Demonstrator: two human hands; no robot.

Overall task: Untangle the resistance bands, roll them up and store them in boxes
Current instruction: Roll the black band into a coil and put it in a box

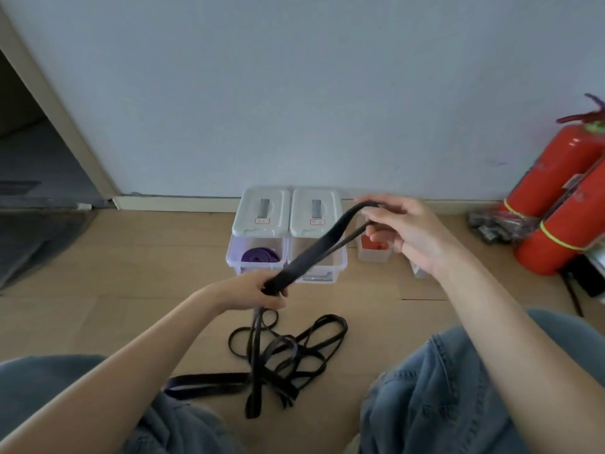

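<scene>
A black resistance band (314, 247) stretches taut between my hands above the wooden floor. My left hand (258, 291) grips its lower part; my right hand (402, 227) pinches its looped upper end. Below, a tangled heap of black bands (288, 355) lies on the floor between my knees. Two clear boxes stand against the wall with their white lids tilted back. The left box (258, 247) holds a rolled purple band (260, 255). What the right box (316, 257) holds is hidden behind the band.
A small clear container (373, 250) with something red inside stands right of the boxes. Two red fire extinguishers (556, 198) lean at the far right beside a crumpled plastic bag (491, 224). A dark doorway (29, 165) opens at the left.
</scene>
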